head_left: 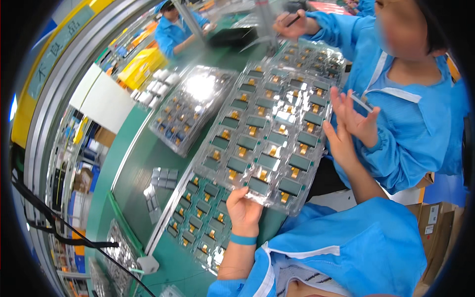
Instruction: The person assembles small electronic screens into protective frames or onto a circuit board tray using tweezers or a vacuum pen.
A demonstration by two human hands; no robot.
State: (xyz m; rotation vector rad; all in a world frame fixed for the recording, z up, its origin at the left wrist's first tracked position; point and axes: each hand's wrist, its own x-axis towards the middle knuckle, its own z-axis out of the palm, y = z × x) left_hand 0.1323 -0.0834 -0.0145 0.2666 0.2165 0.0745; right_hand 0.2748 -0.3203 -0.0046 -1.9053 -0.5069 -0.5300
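Note:
A clear plastic tray [269,143] filled with rows of small grey display modules with orange ribbon tails is held in front of me, slanting away. My left hand [245,213] is closed on its near edge, thumb over the rim; a blue band circles that wrist. At the tray's right edge is my right hand [342,143], fingers against the rim and partly hidden. Below it, another tray of display modules [200,210] lies on the green bench, partly covered. Farther off, a further tray of modules [316,59] shows past the held one.
A co-worker's hand [363,121] with a small clear piece is close beside my right hand; their other hand [292,24] holds a dark thin object. Stacked clear trays [190,109] stand left on the bench [143,163], near small grey blocks [164,178]. A metal rail [163,222] crosses the bench.

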